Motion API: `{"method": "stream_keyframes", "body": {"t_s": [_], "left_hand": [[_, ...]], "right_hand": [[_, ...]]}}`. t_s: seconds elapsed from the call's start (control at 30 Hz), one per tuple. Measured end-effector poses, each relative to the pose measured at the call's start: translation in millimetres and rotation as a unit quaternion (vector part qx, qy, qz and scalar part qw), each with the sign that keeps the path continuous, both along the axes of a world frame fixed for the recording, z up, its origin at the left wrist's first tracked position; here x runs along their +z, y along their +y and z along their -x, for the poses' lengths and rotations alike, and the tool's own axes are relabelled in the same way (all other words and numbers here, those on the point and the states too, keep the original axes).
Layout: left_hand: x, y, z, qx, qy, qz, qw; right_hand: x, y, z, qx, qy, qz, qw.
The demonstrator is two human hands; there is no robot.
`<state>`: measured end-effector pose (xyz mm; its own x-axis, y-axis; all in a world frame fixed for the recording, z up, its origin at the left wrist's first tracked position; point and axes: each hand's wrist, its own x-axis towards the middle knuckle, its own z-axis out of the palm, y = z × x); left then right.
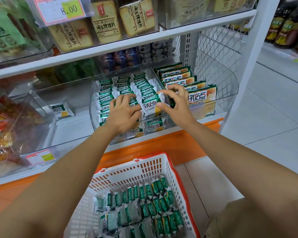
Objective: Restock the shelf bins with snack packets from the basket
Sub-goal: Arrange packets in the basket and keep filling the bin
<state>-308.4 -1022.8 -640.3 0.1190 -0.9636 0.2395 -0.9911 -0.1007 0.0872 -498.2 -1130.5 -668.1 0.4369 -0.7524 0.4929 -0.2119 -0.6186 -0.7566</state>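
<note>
Middle bin (93, 107) under spread left fingers (126, 99) nearly full; right fingers (172, 87) pinch one packet (152, 103); basket (127, 170) below holds many more.

A white shop shelf (212, 116) with an orange front edge (162, 145) carries three clear bins side by side. The left bin (72, 93) holds one packet (61, 109); the middle bin (94, 107) and right bin (229, 86) hold rows of green packets (107, 90). Pale floor tiles (273, 121) lie below.
</note>
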Motion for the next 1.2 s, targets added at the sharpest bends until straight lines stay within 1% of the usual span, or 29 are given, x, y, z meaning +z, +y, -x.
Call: {"method": "stream_keyframes", "body": {"t_s": [0.07, 0.17, 0.4, 0.53, 0.6, 0.7, 0.77, 0.83, 0.97, 1.1, 1.13, 1.2], "left_hand": [[0, 0, -3, 0.001, 0.016, -0.003, 1.0], [-1, 0, -7, -0.001, 0.031, 0.001, 1.0], [0, 0, -3, 0.021, 0.055, 0.014, 0.998], [-1, -1, 0, 0.034, 0.028, 0.007, 0.999], [-2, -2, 2, 0.043, 0.01, 0.005, 0.999], [-2, -2, 4, 0.044, 0.008, 0.017, 0.999], [-2, -2, 5, 0.043, 0.002, 0.016, 0.999], [-2, -2, 6, 0.041, -0.004, 0.013, 0.999], [-4, 2, 7, 0.033, 0.022, 0.037, 0.999], [-6, 8, 8, 0.018, 0.032, 0.057, 0.998], [-6, 9, 9, 0.017, 0.035, 0.058, 0.998], [-6, 9, 10, 0.018, 0.036, 0.06, 0.997]], "right_hand": [[-1, 2, -2, -0.01, 0.009, -0.002, 1.0], [-3, 3, -3, -0.019, 0.043, 0.026, 0.999], [1, -5, 6, -0.008, 0.107, 0.055, 0.993], [3, -7, 9, -0.004, 0.163, 0.097, 0.982], [4, -7, 6, -0.005, 0.188, 0.098, 0.977], [6, -5, 5, -0.008, 0.184, 0.083, 0.979], [6, -2, 5, 0.008, 0.182, 0.105, 0.978], [6, 2, 5, 0.017, 0.205, 0.134, 0.969], [1, 8, 1, -0.013, 0.238, 0.145, 0.96], [9, 5, -9, -0.045, 0.219, 0.143, 0.964], [12, 4, -12, -0.052, 0.226, 0.143, 0.962], [15, 2, -18, -0.064, 0.273, 0.145, 0.949]]}}
